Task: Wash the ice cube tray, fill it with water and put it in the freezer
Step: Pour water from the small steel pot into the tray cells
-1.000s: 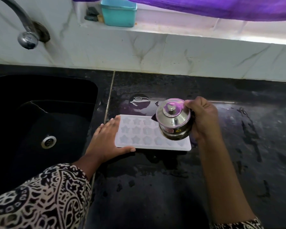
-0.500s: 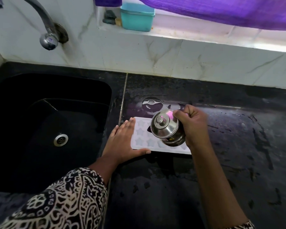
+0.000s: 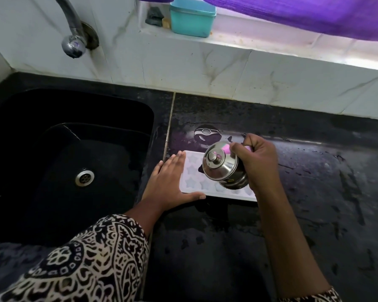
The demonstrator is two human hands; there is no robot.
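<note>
A white ice cube tray with star-shaped cells lies flat on the wet black counter, just right of the sink. My left hand rests flat against the tray's left end, thumb along its near edge. My right hand grips a small lidded steel pot, tilted to the left over the tray's middle and right cells, which it hides. I cannot tell whether water is pouring.
The black sink with a steel drain lies to the left, under a steel tap. A teal box stands on the white ledge behind. A purple cloth hangs at the top right.
The view has shifted, so the sink and tap show more. The steel pot has moved left along the tray and tilted further. My left hand stays at the tray's end.
</note>
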